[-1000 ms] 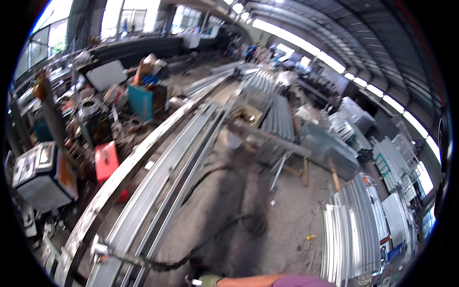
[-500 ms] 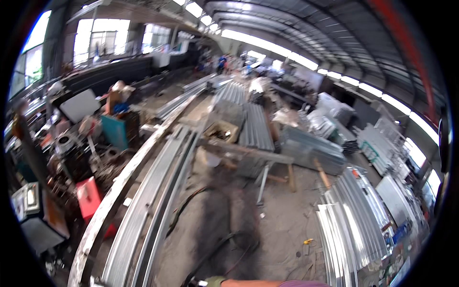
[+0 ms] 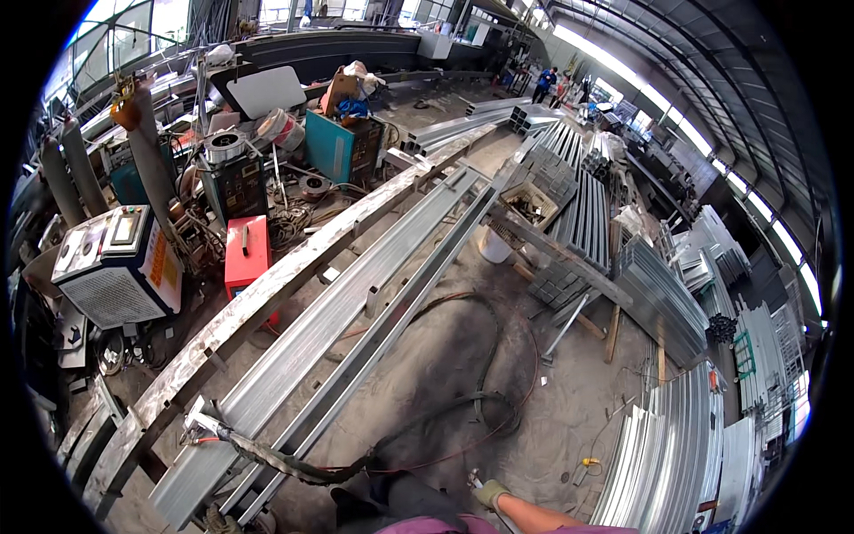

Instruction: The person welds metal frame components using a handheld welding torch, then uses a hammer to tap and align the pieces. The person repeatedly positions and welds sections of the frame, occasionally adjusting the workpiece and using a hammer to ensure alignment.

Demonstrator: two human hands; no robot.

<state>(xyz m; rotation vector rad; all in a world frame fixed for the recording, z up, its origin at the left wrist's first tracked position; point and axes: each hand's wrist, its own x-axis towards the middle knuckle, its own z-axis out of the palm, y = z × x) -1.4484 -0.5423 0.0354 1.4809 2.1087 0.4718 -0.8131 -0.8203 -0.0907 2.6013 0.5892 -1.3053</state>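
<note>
My right hand point(image 3: 490, 493), in a pale work glove, is low in the view with its fingers closed round a small metal piece point(image 3: 474, 479) whose kind I cannot make out. A dark patterned patch point(image 3: 218, 520) at the lower left edge looks like my left glove; its fingers cannot be made out. Just above it, a welding torch point(image 3: 206, 422) lies across a long galvanized steel channel point(image 3: 298, 351). Its thick dark cable point(image 3: 400, 436) runs right and loops on the floor. A second, narrower channel point(image 3: 382, 343) lies alongside.
A long whitish beam point(image 3: 294, 271) runs left of the channels. Beyond it stand a red box point(image 3: 246, 254), a white machine point(image 3: 120, 267) and a teal welding machine point(image 3: 342, 147). Stacked steel profiles point(image 3: 654, 454) lie at right. A crate point(image 3: 529, 205) and a white bucket point(image 3: 494, 245) stand ahead.
My view has swung left and down, so the scene sits farther right. The welding torch on the channel has come into view. My gloved right hand shows farther right and more fully.
</note>
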